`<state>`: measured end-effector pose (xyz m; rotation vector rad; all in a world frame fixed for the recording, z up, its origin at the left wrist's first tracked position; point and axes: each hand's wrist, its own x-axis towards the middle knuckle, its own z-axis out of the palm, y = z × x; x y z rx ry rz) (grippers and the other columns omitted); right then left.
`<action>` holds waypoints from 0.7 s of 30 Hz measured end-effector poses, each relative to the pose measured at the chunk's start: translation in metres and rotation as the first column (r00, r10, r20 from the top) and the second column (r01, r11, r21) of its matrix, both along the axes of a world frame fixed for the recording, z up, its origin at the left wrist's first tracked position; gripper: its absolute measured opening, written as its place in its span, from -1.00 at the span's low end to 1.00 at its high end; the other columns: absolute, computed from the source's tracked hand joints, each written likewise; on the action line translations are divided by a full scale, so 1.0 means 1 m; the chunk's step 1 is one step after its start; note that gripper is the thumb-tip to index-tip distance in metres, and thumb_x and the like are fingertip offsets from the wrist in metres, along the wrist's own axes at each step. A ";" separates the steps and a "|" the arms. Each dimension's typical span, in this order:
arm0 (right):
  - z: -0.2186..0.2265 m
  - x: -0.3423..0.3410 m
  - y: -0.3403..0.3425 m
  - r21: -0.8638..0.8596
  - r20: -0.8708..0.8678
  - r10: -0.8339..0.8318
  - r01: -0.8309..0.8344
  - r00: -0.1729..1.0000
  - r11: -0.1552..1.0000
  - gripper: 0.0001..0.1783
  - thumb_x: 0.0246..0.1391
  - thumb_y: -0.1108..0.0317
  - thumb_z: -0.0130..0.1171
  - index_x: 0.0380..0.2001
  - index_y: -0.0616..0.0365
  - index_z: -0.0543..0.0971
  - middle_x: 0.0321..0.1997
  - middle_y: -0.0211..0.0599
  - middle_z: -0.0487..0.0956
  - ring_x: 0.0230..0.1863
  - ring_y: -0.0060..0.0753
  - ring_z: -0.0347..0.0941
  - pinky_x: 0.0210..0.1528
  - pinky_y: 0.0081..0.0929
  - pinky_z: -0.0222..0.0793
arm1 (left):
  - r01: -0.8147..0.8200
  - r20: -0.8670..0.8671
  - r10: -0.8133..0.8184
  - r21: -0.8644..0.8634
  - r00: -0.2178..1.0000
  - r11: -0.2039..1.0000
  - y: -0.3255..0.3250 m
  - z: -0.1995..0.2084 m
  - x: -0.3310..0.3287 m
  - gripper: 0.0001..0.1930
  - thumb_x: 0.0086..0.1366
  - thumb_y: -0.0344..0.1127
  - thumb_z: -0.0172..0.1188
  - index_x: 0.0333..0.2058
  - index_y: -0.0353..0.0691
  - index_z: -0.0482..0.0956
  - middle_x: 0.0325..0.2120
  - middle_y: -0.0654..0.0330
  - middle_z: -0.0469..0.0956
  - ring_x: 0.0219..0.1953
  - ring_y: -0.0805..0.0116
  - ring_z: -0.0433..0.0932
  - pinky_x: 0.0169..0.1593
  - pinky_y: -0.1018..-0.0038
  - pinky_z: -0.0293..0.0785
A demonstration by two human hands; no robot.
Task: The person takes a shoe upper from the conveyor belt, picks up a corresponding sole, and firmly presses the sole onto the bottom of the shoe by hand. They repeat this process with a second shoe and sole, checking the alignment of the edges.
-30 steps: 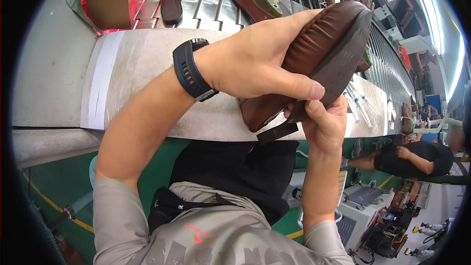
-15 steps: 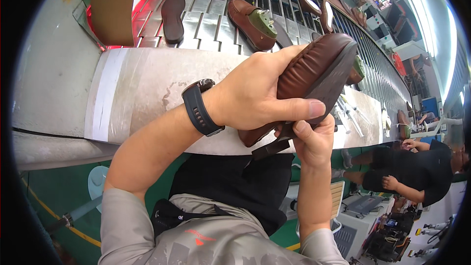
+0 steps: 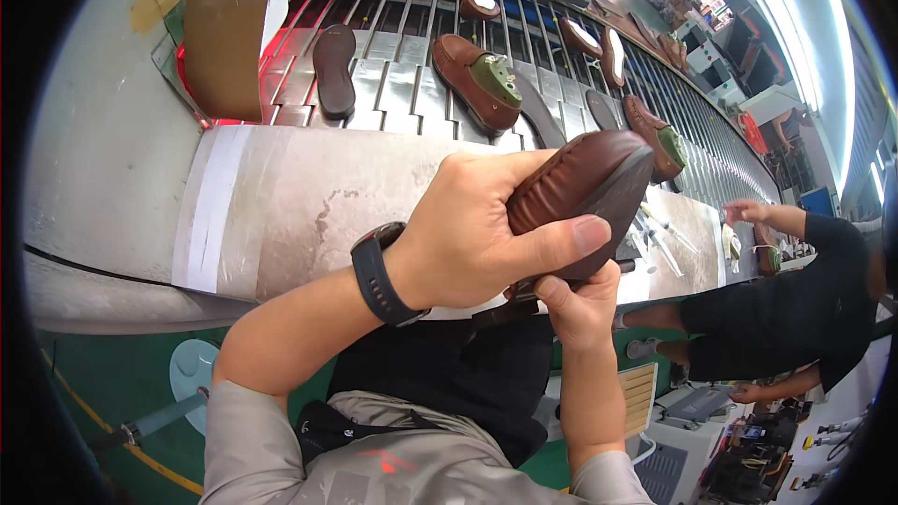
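A brown leather moccasin [image 3: 571, 182] is held tilted over the near edge of the worktop, its toe pointing up and right. My left hand [image 3: 472, 238] is closed around its front part, the thumb pressed on the dark sole [image 3: 619, 204]. Below it, my right hand [image 3: 585, 313] grips the sole toward the heel, thumb on its edge. A dark end [image 3: 505, 312] of what looks like the sole juts out left of the right thumb, apart from the upper. My fingers hide the shoe's heel.
Beyond the pale worktop [image 3: 281, 215] runs a metal conveyor [image 3: 393, 70]. On it lie a loose dark sole [image 3: 335, 70], a brown shoe [image 3: 456, 58] on a green last and another such shoe [image 3: 644, 122]. Slim tools [image 3: 662, 236] lie at right, near a co-worker [image 3: 767, 309].
Both hands and the shoe sit lower and slightly left in view, with more of the conveyor showing. My grip looks the same. The co-worker has reached an arm toward the bench.
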<state>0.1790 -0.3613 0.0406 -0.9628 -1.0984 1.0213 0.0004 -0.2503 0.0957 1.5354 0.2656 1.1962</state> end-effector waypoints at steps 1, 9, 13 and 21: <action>0.002 -0.002 -0.002 0.007 -0.001 -0.001 0.001 1.000 1.000 -0.54 0.15 0.27 0.59 -0.08 0.44 0.67 -0.21 -0.03 0.75 -0.24 -0.14 0.75 -0.15 -0.19 0.76 | 0.001 -0.001 -0.001 0.007 1.000 1.000 -0.005 0.004 -0.003 -0.49 0.35 -0.03 0.48 0.03 -0.38 0.74 -0.42 0.18 0.74 -0.41 0.57 0.62 -0.30 0.49 0.57; 0.016 -0.028 -0.025 0.088 0.245 -0.029 0.008 0.969 0.996 -0.65 0.15 0.39 0.56 -0.07 0.37 0.73 -0.17 -0.12 0.80 -0.21 -0.24 0.75 -0.08 -0.34 0.68 | 0.159 -0.216 -0.248 -0.360 0.944 0.919 -0.021 0.045 -0.058 -0.37 0.35 0.13 0.45 -0.02 -0.47 0.75 -0.24 0.10 0.75 -0.19 0.45 0.67 -0.10 0.47 0.61; 0.031 -0.044 -0.030 0.030 0.553 0.077 -0.112 0.830 0.993 -0.81 0.10 0.46 0.57 -0.25 0.27 0.76 -0.44 -0.20 0.74 -0.41 -0.41 0.70 -0.26 -0.44 0.59 | -0.045 -0.310 -0.061 -0.326 0.949 0.944 -0.040 0.047 -0.093 -0.23 0.50 0.33 0.10 -0.10 -0.51 0.70 -0.13 -0.20 0.75 -0.07 0.09 0.77 0.05 0.26 0.70; 0.015 -0.064 -0.006 0.125 0.344 0.149 -0.203 0.927 0.971 -0.80 0.19 0.43 0.50 -0.25 0.27 0.66 -0.37 -0.19 0.74 -0.36 -0.32 0.73 -0.25 -0.47 0.60 | -0.394 -0.029 0.393 -0.123 0.919 0.911 -0.090 -0.013 -0.152 -0.40 0.70 0.16 -0.36 0.01 -0.24 0.50 0.12 -0.30 0.57 0.18 -0.22 0.60 0.29 -0.21 0.52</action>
